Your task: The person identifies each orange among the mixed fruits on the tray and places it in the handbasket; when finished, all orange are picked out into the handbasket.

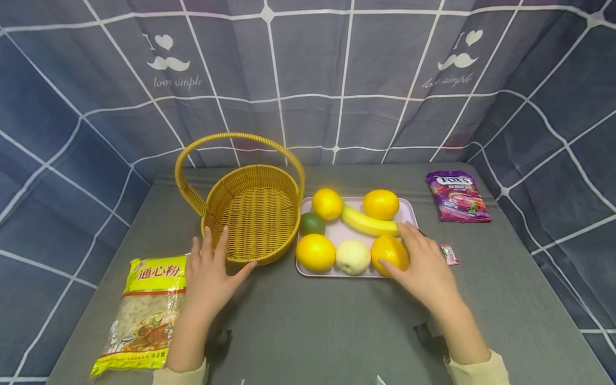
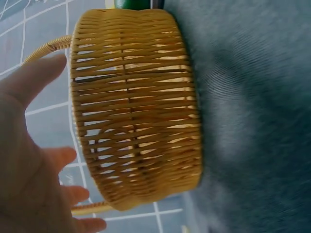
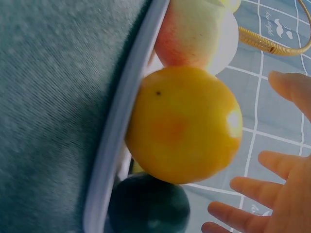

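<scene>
Hands (image 1: pixel 209 278) (image 1: pixel 425 264) by basket (image 1: pixel 262 211), fruit (image 1: pixel 387 250), "FOX'S" bag (image 1: pixel 458 198) beyond

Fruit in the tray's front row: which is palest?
The cream-coloured peach, in the middle; the lemon on its left is bright yellow, the orange on its right deep golden.

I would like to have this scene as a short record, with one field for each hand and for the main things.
Left hand: open, near the wicker basket; contact unclear
Right hand: open, beside the orange fruit, not gripping it
Basket: handle raised, left of the tray
Tray: holds three yellow fruits, a banana, a pale fruit, a green fruit, a dark fruit and the orange fruit
Left side: food packet, lying flat
Right side: purple candy bag and small wrapped candy
Background: gridded cloth
</scene>
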{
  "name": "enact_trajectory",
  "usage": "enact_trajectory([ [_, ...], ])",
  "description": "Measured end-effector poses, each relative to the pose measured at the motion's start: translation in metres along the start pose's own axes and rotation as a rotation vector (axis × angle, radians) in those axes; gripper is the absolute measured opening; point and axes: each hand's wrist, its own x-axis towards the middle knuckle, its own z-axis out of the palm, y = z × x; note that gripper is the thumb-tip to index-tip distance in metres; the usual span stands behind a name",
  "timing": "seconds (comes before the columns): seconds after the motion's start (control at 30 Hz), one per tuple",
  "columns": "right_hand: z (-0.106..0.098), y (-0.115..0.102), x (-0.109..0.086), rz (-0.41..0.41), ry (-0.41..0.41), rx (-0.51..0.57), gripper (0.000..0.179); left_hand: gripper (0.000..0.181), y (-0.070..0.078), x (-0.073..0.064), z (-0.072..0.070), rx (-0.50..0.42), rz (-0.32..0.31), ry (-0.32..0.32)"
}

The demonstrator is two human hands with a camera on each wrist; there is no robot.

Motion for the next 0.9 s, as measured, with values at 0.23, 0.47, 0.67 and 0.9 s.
enact_trajectory([
  [0.23,0.011,0.004,-0.004,-0.003,0.004,0.032,0.084,0.097,-0.003,-0.003,0.005,-0.064,-0.077,0.033],
  [0.47,0.019,0.007,-0.004,-0.017,0.023,0.041,0.082,0.098,-0.006,0.0,0.01,-0.216,-0.159,-0.02],
  [0.67,0.025,0.002,-0.005,0.001,-0.001,0.02,0.081,0.095,-0.011,0.003,0.015,-0.36,-0.197,-0.082],
  [0.9,0.03,-0.001,-0.006,0.011,0.009,-0.033,0.079,0.095,-0.014,0.004,0.018,-0.464,-0.23,-0.08],
])
